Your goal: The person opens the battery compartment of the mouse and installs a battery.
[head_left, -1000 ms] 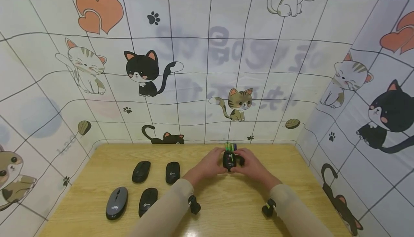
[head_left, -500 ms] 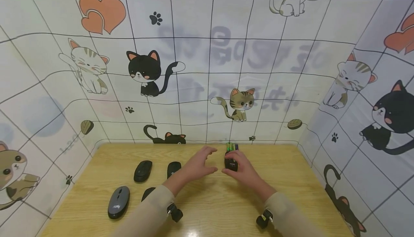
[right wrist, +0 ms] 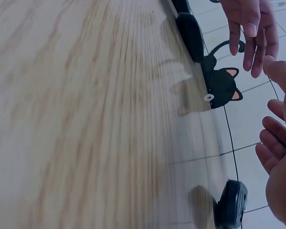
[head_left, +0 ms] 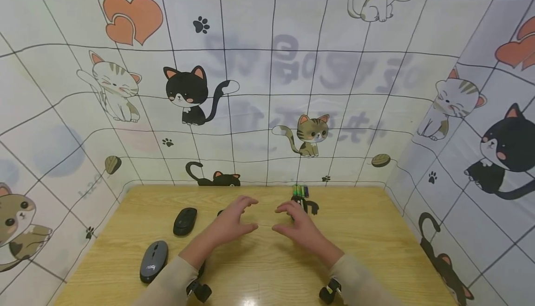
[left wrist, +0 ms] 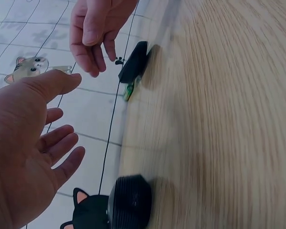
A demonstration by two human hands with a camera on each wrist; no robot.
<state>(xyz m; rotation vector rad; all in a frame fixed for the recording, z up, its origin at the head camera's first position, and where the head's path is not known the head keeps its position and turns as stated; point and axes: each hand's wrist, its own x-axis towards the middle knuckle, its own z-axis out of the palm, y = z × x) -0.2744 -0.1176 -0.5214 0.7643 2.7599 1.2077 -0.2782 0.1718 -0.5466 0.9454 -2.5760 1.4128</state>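
Both hands hover above the wooden table [head_left: 376, 231] with fingers spread and nothing in them. My left hand [head_left: 233, 218] is at centre, just right of a black mouse [head_left: 184, 221]. My right hand [head_left: 295, 223] is in front of a small black mouse [head_left: 299, 201], which it partly hides. A black cover piece [head_left: 313, 207] lies beside that mouse. Green batteries [head_left: 300, 189] sit behind it at the table's far edge. In the left wrist view my open left hand [left wrist: 28, 143] faces the right hand [left wrist: 97, 33], the black mouse [left wrist: 133, 62] and the batteries [left wrist: 128, 90].
A grey mouse [head_left: 153, 260] lies at the front left. Another black mouse [head_left: 219, 212] peeks out behind my left hand. Cat-print cloth walls [head_left: 267, 87] close in the table on three sides. A further black mouse [left wrist: 129, 205] shows low in the left wrist view.
Both hands let go of the small black mouse and drew back toward me, fingers spreading. The mouse now lies on the table by the batteries.
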